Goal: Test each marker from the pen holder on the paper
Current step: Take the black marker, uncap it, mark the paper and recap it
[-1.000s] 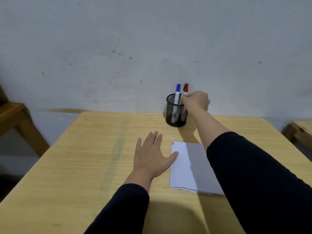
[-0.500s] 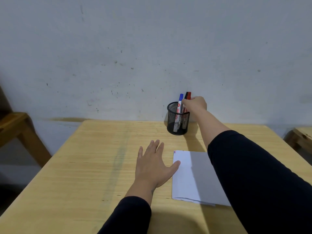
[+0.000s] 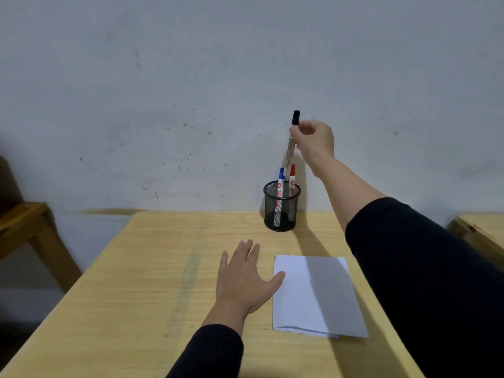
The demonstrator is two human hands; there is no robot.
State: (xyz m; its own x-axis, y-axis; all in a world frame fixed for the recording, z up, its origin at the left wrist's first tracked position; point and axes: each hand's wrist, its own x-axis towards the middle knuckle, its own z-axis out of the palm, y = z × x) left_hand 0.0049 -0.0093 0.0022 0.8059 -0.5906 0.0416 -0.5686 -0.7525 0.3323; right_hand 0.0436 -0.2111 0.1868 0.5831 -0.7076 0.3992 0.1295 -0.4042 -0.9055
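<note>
Right hand (image 3: 313,140) pinches the black-capped marker (image 3: 289,148) above the mesh pen holder (image 3: 281,206), where blue and red markers stand; left hand (image 3: 245,279) lies flat, fingers spread, thumb touching the paper (image 3: 313,296) on the bench (image 3: 152,268)

A bare, plain workroom or classroom: scuffed grey wall (image 3: 191,91), simple wooden tabletop (image 3: 152,282), more wooden furniture (image 3: 30,227) on both sides.

Black wire-mesh metal pen holder (image 3: 281,207) stands on a matt, grained wooden table (image 3: 152,268); beside it, smooth white paper (image 3: 313,296); behind, rough, speckled plaster wall (image 3: 191,91).
</note>
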